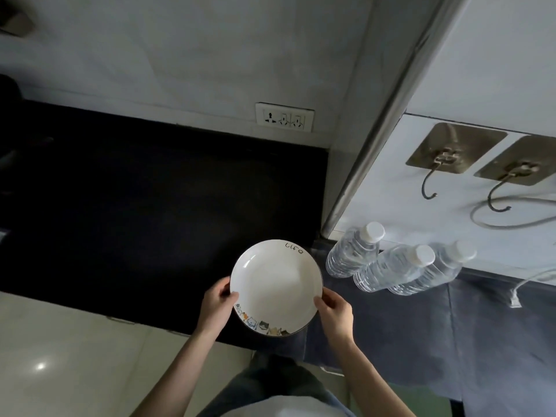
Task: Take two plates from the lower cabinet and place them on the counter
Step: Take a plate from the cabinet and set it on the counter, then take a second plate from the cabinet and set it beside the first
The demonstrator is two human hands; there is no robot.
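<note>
**White plate held in both hands above the dark counter**

A white plate (276,285) with the word "life" written near its far rim and a row of small cartoon cats along its near rim is held level in the air, over the front edge of the black counter (135,191). Whether it touches the counter cannot be told. Only one plate shows.

The left hand (217,305) grips the plate's left rim, thumb on top and the fingers curled under. The right hand (335,313) grips the right rim the same way, thumb lying on the rim. Both bare forearms reach up from the bottom of the view.

Just to the right of the plate stand three clear water bottles (388,264) with white caps, close together on a darker grey surface. Behind them a pale wall carries two adhesive hooks (451,158) and a loop of cable (511,212). A white socket plate (284,117) sits on the wall behind the counter. Pale floor tiles (60,350) show at lower left.
</note>
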